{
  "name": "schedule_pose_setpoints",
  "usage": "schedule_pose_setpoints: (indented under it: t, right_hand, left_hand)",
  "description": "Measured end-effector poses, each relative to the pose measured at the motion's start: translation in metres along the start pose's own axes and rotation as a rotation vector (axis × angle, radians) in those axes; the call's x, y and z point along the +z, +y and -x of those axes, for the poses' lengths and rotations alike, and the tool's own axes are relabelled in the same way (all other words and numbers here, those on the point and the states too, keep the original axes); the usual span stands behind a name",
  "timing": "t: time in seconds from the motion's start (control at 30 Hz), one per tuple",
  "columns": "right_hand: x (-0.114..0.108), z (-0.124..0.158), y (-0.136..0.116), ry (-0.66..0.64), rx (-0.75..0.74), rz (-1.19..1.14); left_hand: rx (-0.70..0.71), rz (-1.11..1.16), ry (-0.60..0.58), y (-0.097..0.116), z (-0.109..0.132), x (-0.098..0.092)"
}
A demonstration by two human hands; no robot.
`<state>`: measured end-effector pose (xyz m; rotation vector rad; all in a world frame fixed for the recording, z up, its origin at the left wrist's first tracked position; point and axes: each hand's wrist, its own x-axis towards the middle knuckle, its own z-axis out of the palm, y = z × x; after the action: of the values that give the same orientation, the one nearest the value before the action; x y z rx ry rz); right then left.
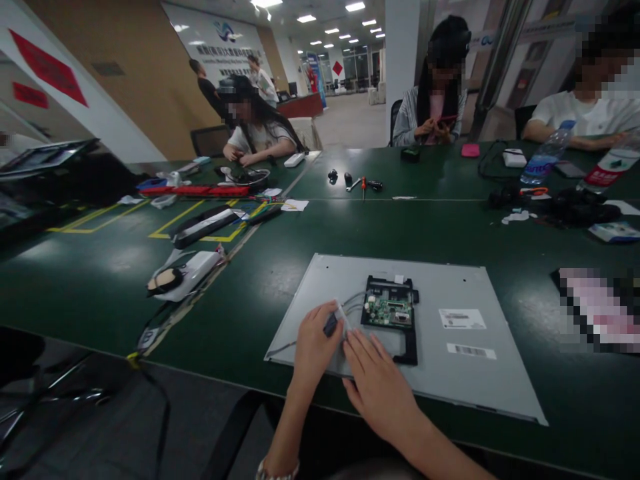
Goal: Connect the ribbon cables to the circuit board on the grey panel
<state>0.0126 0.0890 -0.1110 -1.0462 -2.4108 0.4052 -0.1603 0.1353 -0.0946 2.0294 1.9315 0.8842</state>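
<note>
A grey metal panel [430, 373], which looks like the back of a display, lies on the table in front of me. A black bracket [407, 343] on it frames a green circuit board [387, 311]. Thin grey cables [356, 298] run from the board toward my left hand [315, 337]. This hand is curled, its fingers closing on a pale translucent strip [342, 311] over the cables. A small dark piece [330, 325] shows between thumb and fingers. Alongside, my right hand [375, 377] lies with fingers stretched out, the fingertips at the strip's near end. The fingertips partly hide the cables.
Farther back lie an orange screwdriver [364, 189] and a wrench [353, 185]. A white power strip [197, 270] sits at left, a pixelated phone-like object [600, 310] at right. Bottles [547, 157] stand at back right. Several people sit across the green table [240, 313].
</note>
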Motion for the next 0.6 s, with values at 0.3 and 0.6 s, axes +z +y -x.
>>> schedule_pose_setpoints:
  t: [0.3,0.6]
  right_hand:
    - [-0.001,0.002,-0.001,0.026,0.016,0.023]
    - [-0.001,0.006,-0.005,0.02,0.052,0.035]
  left_hand:
    - [0.014,-0.027,0.018,0.003,0.004,0.002]
    - [0.085,-0.046,0.017,-0.004,0.011,0.005]
